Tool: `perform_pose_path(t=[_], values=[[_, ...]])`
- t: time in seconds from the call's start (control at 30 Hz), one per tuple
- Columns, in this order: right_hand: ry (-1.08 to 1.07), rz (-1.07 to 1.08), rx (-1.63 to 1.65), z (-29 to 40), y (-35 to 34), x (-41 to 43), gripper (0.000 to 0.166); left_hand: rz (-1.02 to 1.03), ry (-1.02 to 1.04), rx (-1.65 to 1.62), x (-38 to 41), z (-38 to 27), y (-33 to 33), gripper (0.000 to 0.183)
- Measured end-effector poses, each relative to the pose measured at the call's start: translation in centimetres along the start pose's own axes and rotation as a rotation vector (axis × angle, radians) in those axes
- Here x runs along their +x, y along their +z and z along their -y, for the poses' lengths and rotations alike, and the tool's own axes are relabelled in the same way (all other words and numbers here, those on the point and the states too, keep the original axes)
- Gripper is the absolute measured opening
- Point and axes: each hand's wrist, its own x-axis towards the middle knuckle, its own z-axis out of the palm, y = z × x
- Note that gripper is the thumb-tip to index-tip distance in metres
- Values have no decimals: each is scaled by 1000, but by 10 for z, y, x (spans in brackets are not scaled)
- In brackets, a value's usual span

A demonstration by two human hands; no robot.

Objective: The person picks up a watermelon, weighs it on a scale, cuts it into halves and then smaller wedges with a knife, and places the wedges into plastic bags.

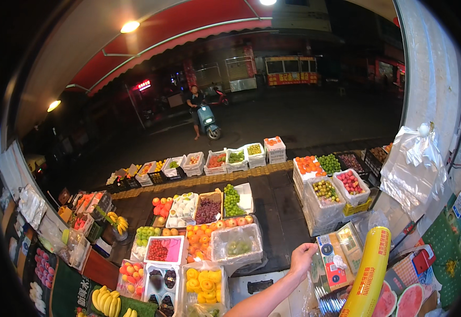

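Note:
My left hand (303,259) reaches in from the bottom, its fingertips pinched on the edge of clear cling film (310,291). The film hangs from the fingers down toward a large yellow roll of plastic wrap (369,269), which stands tilted close to me and bears writing. Only a small part of my right hand (346,292) shows behind the roll, seemingly gripping it; the rest is hidden. Cut watermelon halves (409,302) with red flesh lie right of the roll. Just beyond my left hand is a cardboard box (335,253) with printed code cards and a crumpled tissue.
Crates of yellow fruit (203,283), red cherries or berries (158,251) and oranges (198,237) stand ahead to the left. Stacked fruit crates (325,198) stand ahead right. Plastic bags (412,170) hang on the right wall. A person on a scooter (208,119) is in the street.

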Motion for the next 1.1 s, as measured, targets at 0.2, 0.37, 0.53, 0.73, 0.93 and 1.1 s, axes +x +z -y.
perform_pose_path(t=[0.2,0.37,0.53,0.73,0.93,1.1], values=[[-57,-14,199,2,-19,-18,80,64,74,27,9,2,22,12],[-4,160,805,-20,-31,-11,80,159,121,311,43,14,26,12],[-304,325,1270,-19,-91,2,80,484,150,441,-53,39,73,53],[-502,-113,1257,31,-157,-27,70,1027,-972,-49,-150,97,106,86],[-826,8,1125,55,-249,-85,58,1132,-961,41,-175,126,198,80],[-709,-547,760,103,-301,-135,66,1306,-511,223,-167,177,258,84]])
